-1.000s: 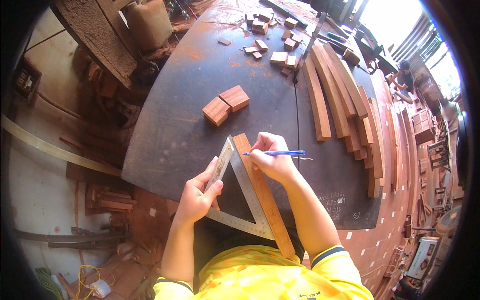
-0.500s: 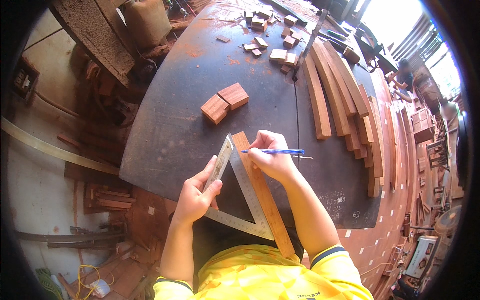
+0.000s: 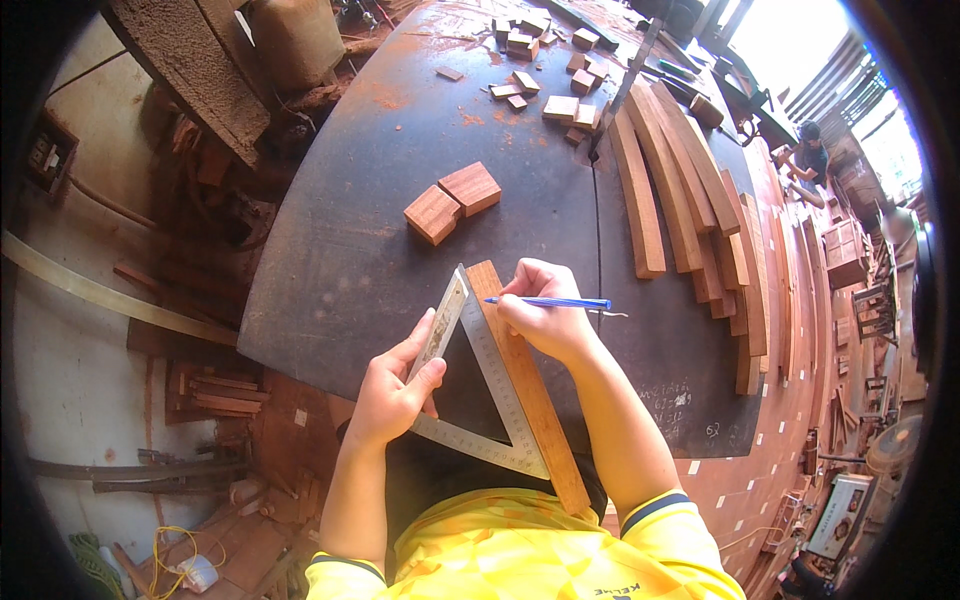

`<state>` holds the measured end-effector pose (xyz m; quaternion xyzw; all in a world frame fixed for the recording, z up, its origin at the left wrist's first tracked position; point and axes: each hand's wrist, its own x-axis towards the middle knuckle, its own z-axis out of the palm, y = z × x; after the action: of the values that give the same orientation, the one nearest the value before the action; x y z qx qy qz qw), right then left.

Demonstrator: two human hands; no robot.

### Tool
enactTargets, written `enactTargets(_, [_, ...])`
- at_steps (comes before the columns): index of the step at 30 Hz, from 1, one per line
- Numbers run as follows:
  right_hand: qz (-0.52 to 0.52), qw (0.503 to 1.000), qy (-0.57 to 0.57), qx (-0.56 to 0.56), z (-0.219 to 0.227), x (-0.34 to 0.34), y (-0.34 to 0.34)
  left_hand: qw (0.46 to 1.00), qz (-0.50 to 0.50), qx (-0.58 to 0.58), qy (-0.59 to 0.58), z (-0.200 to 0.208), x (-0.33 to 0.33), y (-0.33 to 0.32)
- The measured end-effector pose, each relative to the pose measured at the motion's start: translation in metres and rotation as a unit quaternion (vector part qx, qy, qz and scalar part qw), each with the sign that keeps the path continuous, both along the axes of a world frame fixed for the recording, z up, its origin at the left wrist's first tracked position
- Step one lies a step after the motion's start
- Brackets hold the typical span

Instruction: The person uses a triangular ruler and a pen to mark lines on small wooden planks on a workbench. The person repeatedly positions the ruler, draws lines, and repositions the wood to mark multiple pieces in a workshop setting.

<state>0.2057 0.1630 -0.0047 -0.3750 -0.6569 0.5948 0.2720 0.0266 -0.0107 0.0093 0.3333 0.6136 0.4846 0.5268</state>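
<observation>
With the view as a clock face, a dark worktop [image 3: 340, 220] spreads across the middle, its upper part toward 12. A stack of long wooden strips [image 3: 676, 205] fans out on it at 2 o'clock. A single wooden bar [image 3: 537, 400] slants from the centre toward 5 o'clock, its near end by the yellow shirt. A triangular metal square [image 3: 497, 380] sits at 6, one long edge alongside the bar. At 7:30 the left hand [image 3: 400, 390] has its fingers and thumb closed around the square's thicker arm. At 3 the right hand [image 3: 543, 305] curls its fingers tightly around a blue pen [image 3: 570, 303], whose tip points to 9 over the bar's upper part; contact is unclear. Two wooden blocks [image 3: 433, 214] touch just before 12; smaller offcuts [image 3: 561, 107] scatter between 12 and 1.
</observation>
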Motion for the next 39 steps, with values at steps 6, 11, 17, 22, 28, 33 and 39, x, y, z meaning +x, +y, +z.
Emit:
enactTargets(6, [0.003, 1.000, -0.005, 0.003, -0.0005, 0.0006, 0.0005, 1.000, 0.003, -0.004, -0.010, 0.0005, -0.0027, 0.0037])
enactTargets(11, [0.004, 1.000, 0.001, -0.003, 0.0029, 0.0008, 0.0001, 1.000, 0.014, -0.003, -0.019, 0.0006, -0.0028, 0.0045])
enactTargets(17, [0.004, 1.000, 0.002, 0.001, 0.0040, 0.0004, -0.0002, 1.000, 0.012, -0.003, -0.021, 0.0025, -0.0031, 0.0069])
enactTargets(22, [0.004, 1.000, -0.006, 0.005, 0.0022, 0.0006, 0.0005, 1.000, 0.012, -0.005, -0.025, -0.0006, -0.0044, 0.0060])
enactTargets(28, [0.002, 1.000, -0.006, 0.012, 0.0009, 0.0005, 0.0013, 1.000, 0.006, -0.003, -0.024, 0.0004, -0.0053, 0.0055])
enactTargets(33, [0.000, 1.000, -0.006, 0.012, 0.0013, 0.0001, 0.0011, 1.000, 0.007, 0.007, -0.012, -0.0017, -0.0038, 0.0065])
enactTargets(39, [0.001, 1.000, -0.002, 0.003, 0.0015, -0.0004, 0.0009, 1.000, 0.005, 0.002, -0.016, 0.0004, -0.0049, 0.0068])
